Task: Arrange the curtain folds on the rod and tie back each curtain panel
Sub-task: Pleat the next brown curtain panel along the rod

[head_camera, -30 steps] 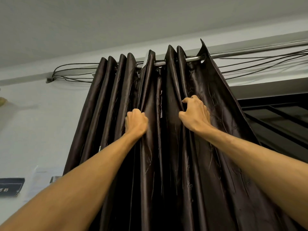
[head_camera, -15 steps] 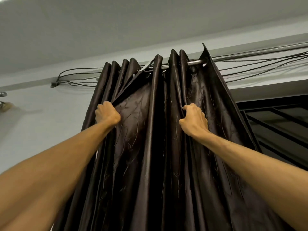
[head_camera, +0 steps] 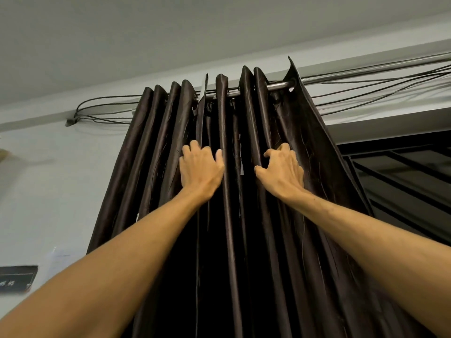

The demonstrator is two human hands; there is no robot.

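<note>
- Left arm (head_camera: 117, 259): bare, reaching up from the lower left corner of the view, nearly straight, with the wrist in line with the forearm.
- Left hand (head_camera: 200, 168): back toward the camera and slightly blurred. Its fingers (head_camera: 195, 146) are spread and only lightly bent, and the thumb is splayed to the right. The palm lies flat against the curtain (head_camera: 151, 154).
- Right arm (head_camera: 371, 237): bare, reaching up from the lower right edge, nearly straight.
- Right hand (head_camera: 284, 170): back toward the camera, fingers (head_camera: 283, 150) curled with their tips hidden in a curtain fold, thumb hooked at the left. It grips that fold.
- Both hands are at about the same height, near each other but apart.
</note>
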